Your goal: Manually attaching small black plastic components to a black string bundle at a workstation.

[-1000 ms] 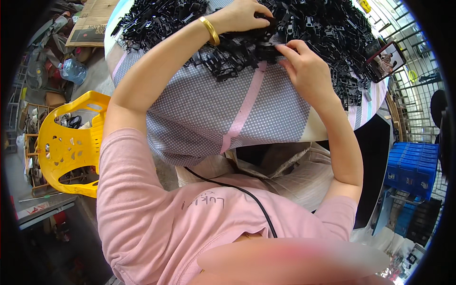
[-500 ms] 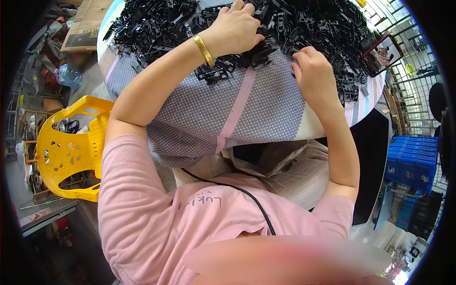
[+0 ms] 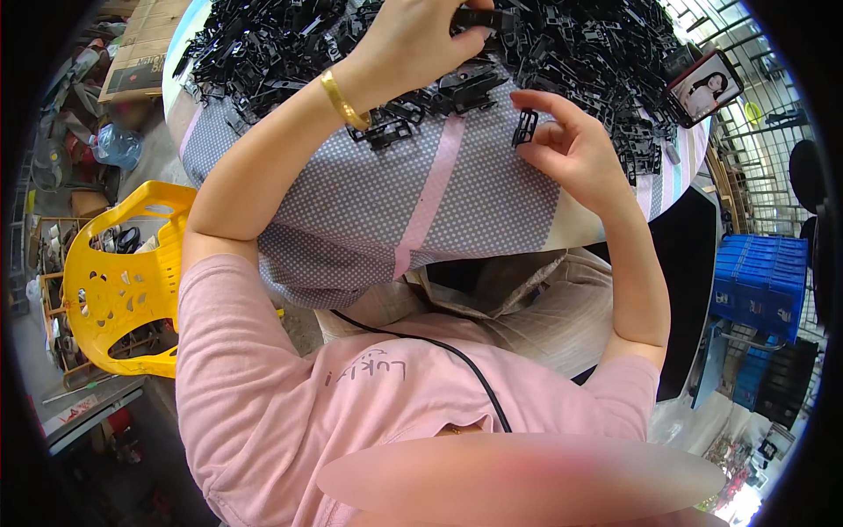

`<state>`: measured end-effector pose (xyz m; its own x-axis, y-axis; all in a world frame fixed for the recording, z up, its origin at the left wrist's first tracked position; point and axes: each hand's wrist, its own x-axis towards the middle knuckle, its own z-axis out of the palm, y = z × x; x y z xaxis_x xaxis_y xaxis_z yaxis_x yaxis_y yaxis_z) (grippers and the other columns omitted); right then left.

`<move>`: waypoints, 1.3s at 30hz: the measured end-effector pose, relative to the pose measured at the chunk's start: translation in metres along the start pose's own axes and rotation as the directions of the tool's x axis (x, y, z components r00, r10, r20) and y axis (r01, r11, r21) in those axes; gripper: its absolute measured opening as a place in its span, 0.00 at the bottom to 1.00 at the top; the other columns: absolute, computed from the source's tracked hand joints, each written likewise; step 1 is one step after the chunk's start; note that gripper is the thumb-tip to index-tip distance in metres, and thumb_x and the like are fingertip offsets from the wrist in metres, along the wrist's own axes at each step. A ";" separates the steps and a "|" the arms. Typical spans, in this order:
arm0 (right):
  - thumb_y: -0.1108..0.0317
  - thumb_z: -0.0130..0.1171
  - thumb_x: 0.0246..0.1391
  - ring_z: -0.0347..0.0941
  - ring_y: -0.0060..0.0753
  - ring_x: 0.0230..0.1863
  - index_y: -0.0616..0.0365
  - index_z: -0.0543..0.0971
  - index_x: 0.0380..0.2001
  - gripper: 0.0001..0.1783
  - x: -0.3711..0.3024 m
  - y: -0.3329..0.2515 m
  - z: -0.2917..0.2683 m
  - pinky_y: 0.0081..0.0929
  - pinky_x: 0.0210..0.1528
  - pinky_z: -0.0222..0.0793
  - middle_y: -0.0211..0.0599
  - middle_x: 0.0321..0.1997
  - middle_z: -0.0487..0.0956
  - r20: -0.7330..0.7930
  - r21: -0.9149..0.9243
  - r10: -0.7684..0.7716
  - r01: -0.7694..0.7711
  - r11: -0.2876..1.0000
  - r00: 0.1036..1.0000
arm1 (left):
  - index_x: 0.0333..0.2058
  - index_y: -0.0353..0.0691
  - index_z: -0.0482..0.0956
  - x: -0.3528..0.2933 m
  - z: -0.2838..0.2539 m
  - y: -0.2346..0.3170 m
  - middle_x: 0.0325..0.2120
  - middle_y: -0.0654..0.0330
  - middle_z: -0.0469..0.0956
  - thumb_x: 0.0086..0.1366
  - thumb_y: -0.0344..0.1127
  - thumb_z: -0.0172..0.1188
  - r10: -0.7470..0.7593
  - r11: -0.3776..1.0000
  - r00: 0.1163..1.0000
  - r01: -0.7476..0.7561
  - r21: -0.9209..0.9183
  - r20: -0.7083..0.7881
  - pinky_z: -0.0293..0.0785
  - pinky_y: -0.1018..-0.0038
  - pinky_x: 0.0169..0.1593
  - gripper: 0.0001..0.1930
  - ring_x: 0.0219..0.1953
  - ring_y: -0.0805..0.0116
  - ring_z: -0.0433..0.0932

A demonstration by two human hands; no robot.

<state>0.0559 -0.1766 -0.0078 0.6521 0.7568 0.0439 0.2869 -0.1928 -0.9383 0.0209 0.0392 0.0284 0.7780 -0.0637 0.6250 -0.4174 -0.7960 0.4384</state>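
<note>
Many small black parts [image 3: 263,57] lie heaped and loose along the top of the frame, from upper left to upper right, so most of the handling looks still to be done; no finished stack can be told apart from the rest. At upper left they overlap in a tangle on the grey dotted cloth [image 3: 342,198], with a few strays near the heap's lower edge. Your left hand [image 3: 420,39], below which a gold bangle [image 3: 341,99] sits on the wrist, reaches to the top centre. A dark elongated piece [image 3: 481,18] shows by its thumb, but the fingertips are partly cut off, so I cannot tell whether your grip is closed on it. Right of centre, your right hand [image 3: 575,145] keeps a narrow pinch on one small black frame [image 3: 525,128], singled out from the heap and tilted nearly upright. It looks glossy, thin-barred and rectangular, with openings through it. Farther right, more loose parts run up to a phone [image 3: 705,90] showing a picture.
</note>
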 end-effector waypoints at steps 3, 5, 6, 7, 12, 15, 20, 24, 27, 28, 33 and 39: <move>0.78 0.58 0.43 0.67 0.12 0.29 0.63 0.74 0.42 0.18 0.001 0.001 -0.002 0.11 0.33 0.66 0.29 0.41 0.75 0.034 -0.165 -0.052 0.057 0.985 0.998 | 0.40 0.35 0.69 -0.009 -0.003 0.005 0.25 0.56 0.72 0.52 0.26 0.57 -0.066 0.975 0.998 0.067 -0.210 0.013 0.70 0.72 0.34 0.15 0.28 0.65 0.72; 0.78 0.59 0.42 0.68 0.14 0.29 0.63 0.75 0.40 0.17 -0.001 -0.003 -0.004 0.12 0.33 0.66 0.29 0.39 0.76 0.045 -0.276 -0.083 0.092 0.957 0.996 | 0.54 0.38 0.58 -0.013 -0.003 0.007 0.25 0.59 0.71 0.57 0.24 0.54 -0.241 0.809 0.941 0.330 -0.486 0.237 0.69 0.78 0.33 0.26 0.30 0.75 0.72; 0.77 0.60 0.42 0.69 0.15 0.30 0.63 0.75 0.38 0.15 -0.002 -0.007 -0.005 0.12 0.32 0.67 0.29 0.37 0.76 0.060 -0.381 -0.113 0.127 0.916 0.992 | 0.54 0.38 0.58 -0.014 -0.002 0.009 0.25 0.59 0.71 0.57 0.24 0.54 -0.240 0.809 0.942 0.328 -0.488 0.236 0.69 0.78 0.33 0.26 0.30 0.75 0.72; 0.79 0.60 0.42 0.72 0.19 0.33 0.64 0.76 0.35 0.12 -0.004 -0.013 -0.005 0.14 0.35 0.69 0.32 0.36 0.77 0.058 -0.445 -0.108 0.122 0.887 0.992 | 0.52 0.37 0.61 -0.015 -0.001 0.013 0.25 0.59 0.71 0.57 0.24 0.54 -0.288 0.664 0.905 0.424 -0.616 0.313 0.70 0.79 0.34 0.24 0.30 0.75 0.72; 0.84 0.58 0.43 0.73 0.25 0.38 0.66 0.75 0.32 0.10 -0.022 -0.032 -0.006 0.20 0.43 0.70 0.38 0.37 0.76 0.055 -0.063 -0.138 0.141 0.988 0.989 | 0.47 0.39 0.67 -0.029 0.009 0.019 0.28 0.59 0.77 0.60 0.32 0.56 -0.370 0.477 0.798 0.603 -0.639 0.476 0.75 0.79 0.35 0.17 0.29 0.74 0.78; 0.81 0.65 0.37 0.74 0.22 0.32 0.63 0.77 0.28 0.12 -0.024 -0.035 0.011 0.17 0.35 0.71 0.35 0.33 0.78 -0.143 0.272 -0.332 0.359 0.893 0.932 | 0.39 0.36 0.69 -0.029 0.011 0.014 0.27 0.60 0.78 0.58 0.33 0.59 -0.305 0.489 0.804 0.592 -0.640 0.510 0.76 0.79 0.35 0.12 0.29 0.75 0.78; 0.82 0.65 0.36 0.74 0.32 0.34 0.62 0.75 0.28 0.12 -0.017 -0.029 0.024 0.24 0.37 0.70 0.42 0.36 0.77 -0.053 -0.188 -0.585 0.567 0.802 0.809 | 0.33 0.32 0.73 -0.037 0.027 0.017 0.24 0.58 0.77 0.55 0.37 0.64 -0.404 0.335 0.770 0.627 -0.703 0.494 0.76 0.82 0.33 0.15 0.26 0.76 0.77; 0.80 0.65 0.34 0.75 0.37 0.31 0.60 0.76 0.28 0.13 -0.005 -0.022 0.022 0.24 0.31 0.71 0.40 0.34 0.78 0.008 -0.587 -0.811 0.659 0.470 0.585 | 0.35 0.33 0.75 -0.036 0.028 0.019 0.25 0.61 0.76 0.59 0.39 0.58 -0.391 0.226 0.738 0.656 -0.720 0.549 0.77 0.81 0.35 0.13 0.27 0.76 0.76; 0.79 0.65 0.36 0.75 0.35 0.33 0.60 0.77 0.28 0.11 0.002 -0.017 0.010 0.22 0.33 0.71 0.41 0.35 0.79 -0.073 -0.678 -0.794 0.554 0.483 0.603 | 0.40 0.31 0.75 -0.034 0.024 0.016 0.29 0.59 0.76 0.63 0.38 0.53 -0.319 -0.035 0.731 0.627 -0.778 0.603 0.78 0.77 0.40 0.14 0.30 0.73 0.77; 0.79 0.65 0.36 0.75 0.35 0.33 0.60 0.77 0.28 0.11 0.002 -0.016 0.008 0.22 0.33 0.71 0.41 0.35 0.79 -0.070 -0.678 -0.794 0.555 0.482 0.604 | 0.40 0.31 0.75 -0.033 0.024 0.014 0.29 0.59 0.76 0.63 0.38 0.53 -0.320 -0.036 0.732 0.625 -0.780 0.602 0.78 0.77 0.40 0.14 0.30 0.73 0.77; 0.79 0.65 0.39 0.75 0.29 0.34 0.62 0.78 0.28 0.09 -0.001 -0.014 0.004 0.19 0.36 0.71 0.39 0.35 0.79 -0.281 -0.464 -0.695 0.540 0.702 0.662 | 0.45 0.30 0.72 -0.030 0.016 0.015 0.36 0.52 0.76 0.65 0.39 0.48 -0.248 0.203 0.785 0.615 -0.762 0.568 0.77 0.72 0.44 0.17 0.38 0.65 0.78; 0.78 0.64 0.40 0.74 0.29 0.34 0.61 0.79 0.29 0.09 0.002 -0.015 0.005 0.18 0.34 0.69 0.37 0.35 0.79 -0.222 -0.627 -0.735 0.483 0.611 0.641 | 0.46 0.29 0.70 -0.036 0.024 0.022 0.36 0.50 0.76 0.67 0.38 0.45 -0.306 0.164 0.769 0.624 -0.764 0.562 0.77 0.73 0.44 0.17 0.39 0.63 0.78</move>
<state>0.0486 -0.1691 0.0049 0.3632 0.4883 0.7935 0.9304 -0.1444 -0.3370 -0.0048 0.0095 -0.0003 0.9895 -0.1435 -0.0165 0.0580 0.2897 0.9554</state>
